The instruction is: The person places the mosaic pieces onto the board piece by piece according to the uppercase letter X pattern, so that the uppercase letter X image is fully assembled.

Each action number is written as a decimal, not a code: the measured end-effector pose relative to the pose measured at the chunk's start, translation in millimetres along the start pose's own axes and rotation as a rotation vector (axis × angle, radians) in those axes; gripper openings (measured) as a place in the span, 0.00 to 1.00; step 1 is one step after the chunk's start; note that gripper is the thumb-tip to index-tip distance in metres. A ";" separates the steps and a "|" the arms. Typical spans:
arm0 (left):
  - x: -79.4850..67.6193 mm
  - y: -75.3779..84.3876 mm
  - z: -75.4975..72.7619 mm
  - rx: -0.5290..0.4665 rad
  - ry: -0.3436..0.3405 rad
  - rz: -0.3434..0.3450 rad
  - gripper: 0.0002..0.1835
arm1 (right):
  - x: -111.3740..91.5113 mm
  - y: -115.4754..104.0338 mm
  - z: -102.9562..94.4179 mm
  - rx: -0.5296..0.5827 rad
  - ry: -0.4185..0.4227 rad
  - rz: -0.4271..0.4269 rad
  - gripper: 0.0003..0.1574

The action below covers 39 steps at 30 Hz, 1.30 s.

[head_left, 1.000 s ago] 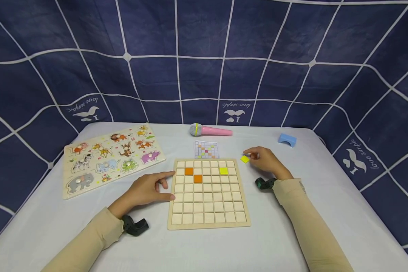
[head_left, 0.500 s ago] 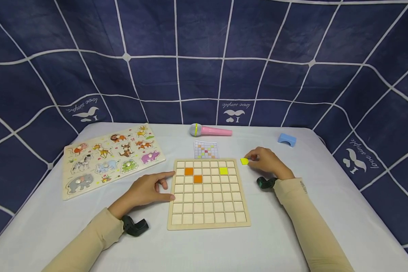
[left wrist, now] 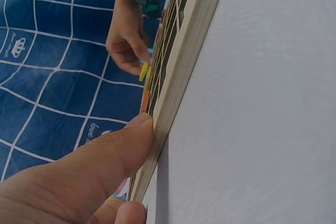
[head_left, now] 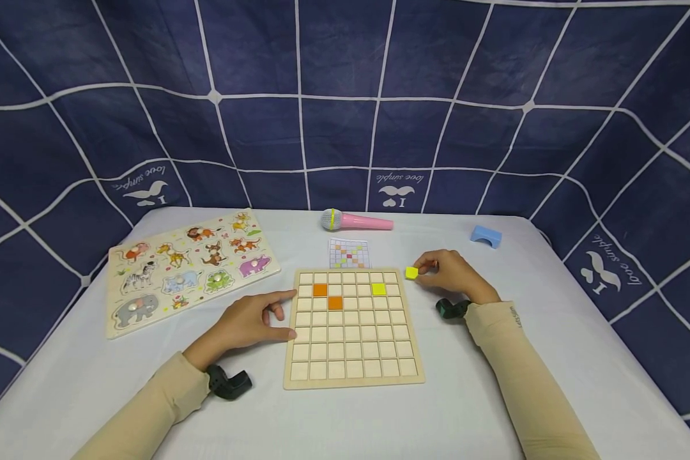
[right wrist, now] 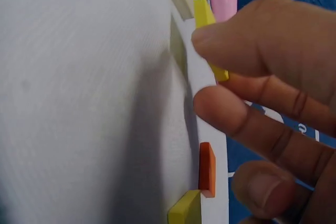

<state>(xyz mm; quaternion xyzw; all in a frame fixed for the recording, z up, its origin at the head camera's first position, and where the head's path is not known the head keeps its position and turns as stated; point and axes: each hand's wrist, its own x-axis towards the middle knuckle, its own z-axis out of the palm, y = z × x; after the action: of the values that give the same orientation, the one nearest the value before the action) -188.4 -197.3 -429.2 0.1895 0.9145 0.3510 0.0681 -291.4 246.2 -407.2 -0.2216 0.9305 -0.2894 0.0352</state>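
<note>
- Left hand (head_left: 244, 321): fingers apart against board's (head_left: 352, 351) left edge, likely steadying it
- Right hand (head_left: 451, 275): fingertips pinch tile (head_left: 411, 273) beside far right corner, likely for control

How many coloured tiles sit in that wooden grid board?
3: an orange tile near the second-farthest row's left end, another orange tile one row nearer and rightward, and a yellow tile near the second-farthest row's right end. The board's cells all show.

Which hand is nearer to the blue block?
Right. In the head view, the right hand is left of and below the blue block; the left hand, farther left, touches the grid board.
</note>
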 end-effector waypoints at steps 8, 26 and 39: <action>1.0 1.2 -0.7 -0.001 0.001 0.012 0.44 | 1.2 -4.6 1.0 0.091 -0.022 -0.077 0.12; 2.8 -0.8 -1.8 -0.005 0.000 0.014 0.45 | 5.6 -29.0 12.1 0.177 -0.093 -0.167 0.11; 2.2 -3.3 -0.1 -0.003 -0.003 0.007 0.45 | 4.6 -49.2 23.1 0.176 -0.139 -0.206 0.09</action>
<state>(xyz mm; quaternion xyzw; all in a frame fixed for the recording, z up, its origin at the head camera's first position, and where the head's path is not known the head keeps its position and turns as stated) -191.4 -198.8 -431.4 0.1933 0.9132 0.3521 0.0686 -271.8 196.1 -398.8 -0.3314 0.8693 -0.3557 0.0888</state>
